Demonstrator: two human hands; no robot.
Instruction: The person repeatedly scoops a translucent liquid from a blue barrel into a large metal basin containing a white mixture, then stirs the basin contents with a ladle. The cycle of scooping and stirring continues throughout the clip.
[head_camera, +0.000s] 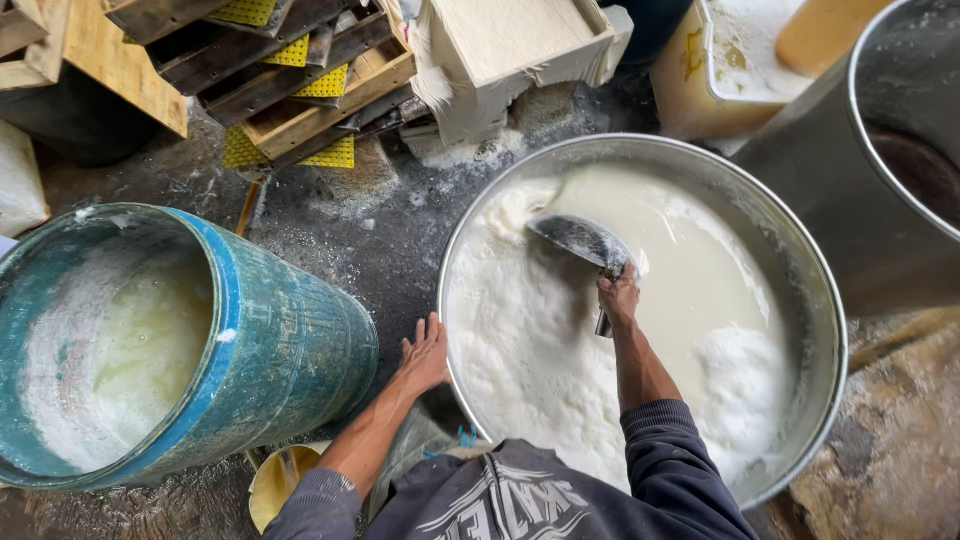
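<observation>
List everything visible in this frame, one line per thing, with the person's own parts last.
metal vat: one, silver, centre, holds white foamy liquid
scoop: one, grey metal, over the liquid
blue barrel: one, teal, left, pale liquid inside
wooden frames: several, brown, top left
yellow mesh: several pieces, among the frames
white mould box: one, top centre
second metal drum: one, right
left hand: open, on vat rim
right hand: grip on scoop handle

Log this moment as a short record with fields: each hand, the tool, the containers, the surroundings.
Left hand: open, resting on the rim of the steel vat
Right hand: gripping the metal scoop
Scoop: tilted, blade over the white foamy liquid
Blue barrel: left of the vat, pale liquid inside
Behind: wooden frames, white cloth-lined box
</observation>
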